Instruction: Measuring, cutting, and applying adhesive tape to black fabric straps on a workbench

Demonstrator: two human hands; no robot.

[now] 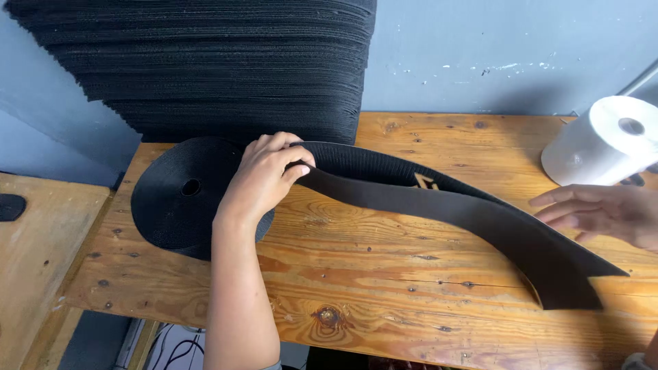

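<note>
Two bare hands are seen, no gloves, rings or watch. The left hand (264,179) is shown w/ forearm uncovered to approx. the elbow, where a grey sleeve edge is glimpsed at the bottom of the frame. The right hand (603,214) is cut off at the wrist by the frame edge; nails are kept short, unpainted.
</note>
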